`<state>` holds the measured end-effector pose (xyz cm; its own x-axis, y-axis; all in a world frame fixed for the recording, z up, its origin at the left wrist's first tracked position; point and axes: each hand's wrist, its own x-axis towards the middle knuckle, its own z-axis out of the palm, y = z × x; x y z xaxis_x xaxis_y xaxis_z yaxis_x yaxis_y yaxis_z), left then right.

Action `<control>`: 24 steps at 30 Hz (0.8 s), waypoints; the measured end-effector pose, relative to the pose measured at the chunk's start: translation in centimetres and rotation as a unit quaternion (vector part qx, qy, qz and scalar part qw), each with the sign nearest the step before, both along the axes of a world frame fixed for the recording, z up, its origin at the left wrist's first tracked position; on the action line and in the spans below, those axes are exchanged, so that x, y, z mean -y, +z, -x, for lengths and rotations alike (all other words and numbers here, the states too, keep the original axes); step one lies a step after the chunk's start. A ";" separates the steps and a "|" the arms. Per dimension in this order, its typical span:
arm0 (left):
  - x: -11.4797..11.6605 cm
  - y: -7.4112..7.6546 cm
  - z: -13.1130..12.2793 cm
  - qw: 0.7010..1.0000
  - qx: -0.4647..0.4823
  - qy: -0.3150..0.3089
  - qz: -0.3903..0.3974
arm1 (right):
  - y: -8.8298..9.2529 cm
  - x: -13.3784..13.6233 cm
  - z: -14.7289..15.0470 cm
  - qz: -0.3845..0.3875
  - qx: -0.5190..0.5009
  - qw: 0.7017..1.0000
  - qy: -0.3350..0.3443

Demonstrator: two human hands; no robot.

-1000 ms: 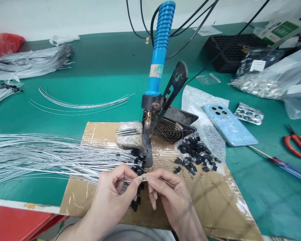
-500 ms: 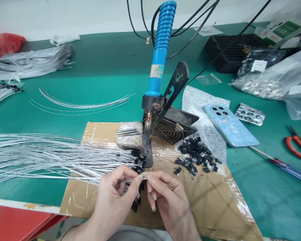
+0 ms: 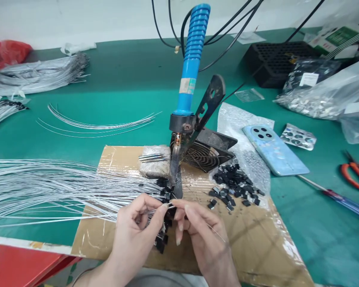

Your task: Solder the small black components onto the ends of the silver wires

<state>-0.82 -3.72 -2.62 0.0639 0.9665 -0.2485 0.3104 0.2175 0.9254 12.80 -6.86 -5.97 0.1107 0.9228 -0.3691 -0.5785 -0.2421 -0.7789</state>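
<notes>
Below the upright blue soldering iron (image 3: 190, 67), both hands meet over the cardboard (image 3: 248, 247). My left hand (image 3: 140, 235) pinches a thin white wire between thumb and forefinger. Fingertips of my right hand (image 3: 200, 231) close on a thin wire (image 3: 217, 232) right beside them, its free end sticking out past the palm. The small part between the fingertips is too small to make out. Left of the hands lies a large bundle of white wires (image 3: 62, 187), with black connectors (image 3: 160, 241) at its right end, partly hidden by my left hand.
Behind the iron's tip stands a black fan (image 3: 202, 153). Loose black connectors (image 3: 235, 181) lie right of it, near a blue phone (image 3: 277, 149), a screwdriver (image 3: 347, 202) and orange-handled cutters (image 3: 357, 175). A wrapped pad (image 3: 154, 169) sits left of the iron.
My right hand's fingers have shifted slightly, and the wire end beside it sticks out less far. A long wire at the lower left of the bundle has moved outward.
</notes>
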 end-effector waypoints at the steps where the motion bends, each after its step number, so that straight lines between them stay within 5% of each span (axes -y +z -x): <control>1: 0.0 0.0 0.0 1.000 -0.002 -0.001 0.001 | 0.0 0.1 0.0 0.001 0.010 1.000 0.001; 24: 0.0 1.0 -0.3 0.998 -0.030 -0.016 -0.062 | 0.8 0.2 0.1 0.017 0.032 0.999 0.006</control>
<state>-0.56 -3.74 -1.66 0.0842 0.9878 -0.1313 0.3702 0.0913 0.9245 12.74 -7.05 -5.18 0.1244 0.9112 -0.3926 -0.5246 -0.2755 -0.8055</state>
